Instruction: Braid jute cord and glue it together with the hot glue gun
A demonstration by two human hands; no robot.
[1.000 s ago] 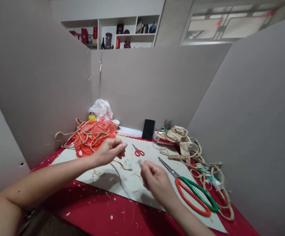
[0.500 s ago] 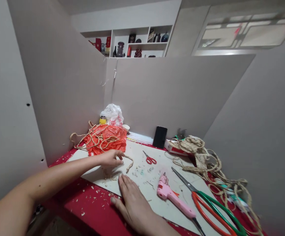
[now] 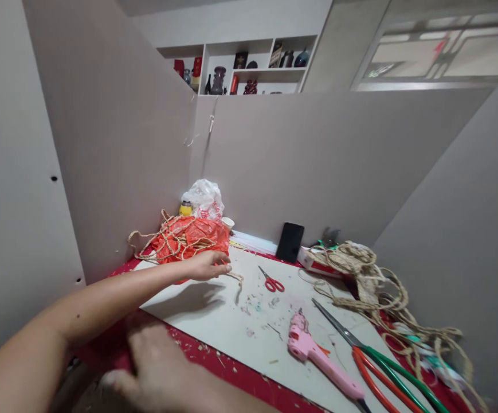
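Note:
Over the white board, my left hand is closed on a short piece of braided straw rope. The rope's free end sticks out to the right of the fingers, with a shadow below it. My right hand is low at the front edge of the red table, smeared by motion, so its fingers do not show clearly. Right of the rope lie small red-handled scissors. A pink glue gun and large shears with red and green handles rest farther right.
A red plastic bag with braided rope on it sits at the back left, beside a white plastic bag and a paper cup. A phone leans at the back. Coiled rope fills the right side. Scraps dot the board and red cloth.
My right hand has swept left and toward me, off the board. The left hand has risen slightly with the rope, and the scraps beneath it are gone from the board. The view has shifted.

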